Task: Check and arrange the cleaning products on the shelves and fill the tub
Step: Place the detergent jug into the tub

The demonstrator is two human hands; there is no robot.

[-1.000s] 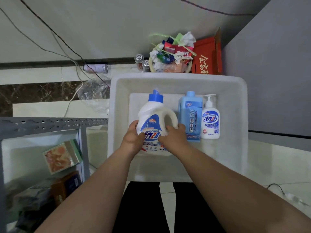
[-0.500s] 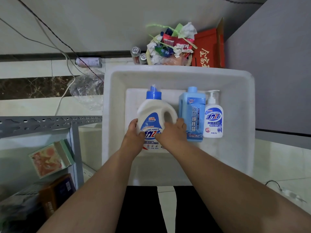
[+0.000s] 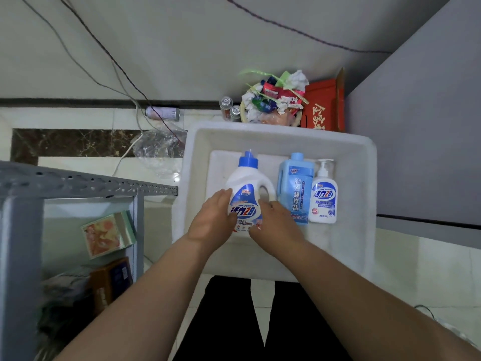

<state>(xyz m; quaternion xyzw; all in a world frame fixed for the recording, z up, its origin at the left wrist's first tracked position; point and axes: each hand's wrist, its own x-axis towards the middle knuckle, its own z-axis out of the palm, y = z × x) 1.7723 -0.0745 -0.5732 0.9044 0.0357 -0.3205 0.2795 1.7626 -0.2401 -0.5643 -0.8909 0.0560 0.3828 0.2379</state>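
Observation:
A white tub [image 3: 286,132] sits on the floor in front of me. Three products lie flat in it side by side: a white detergent jug [image 3: 248,178] with a blue cap, a light blue bottle [image 3: 295,188] and a white pump soap bottle [image 3: 324,198]. My left hand [image 3: 212,221] grips the jug's left side, its fingers over the label's edge. On the other side, my right hand [image 3: 277,225] holds the jug's lower right, just below the handle hole. The jug's base is hidden under both hands.
A grey metal shelf rack [image 3: 88,182] stands at the left, holding an orange-green box [image 3: 106,234] and a brown box [image 3: 112,281]. Behind the tub are a full waste basket [image 3: 273,105], a red carton [image 3: 325,108], cans [image 3: 230,108] and a plastic bag [image 3: 158,149]. A grey cabinet [image 3: 429,139] stands at the right.
The jug stays lying in the tub beside the blue bottle. My right hand has slid back from the handle toward the jug's base. My view has shifted slightly.

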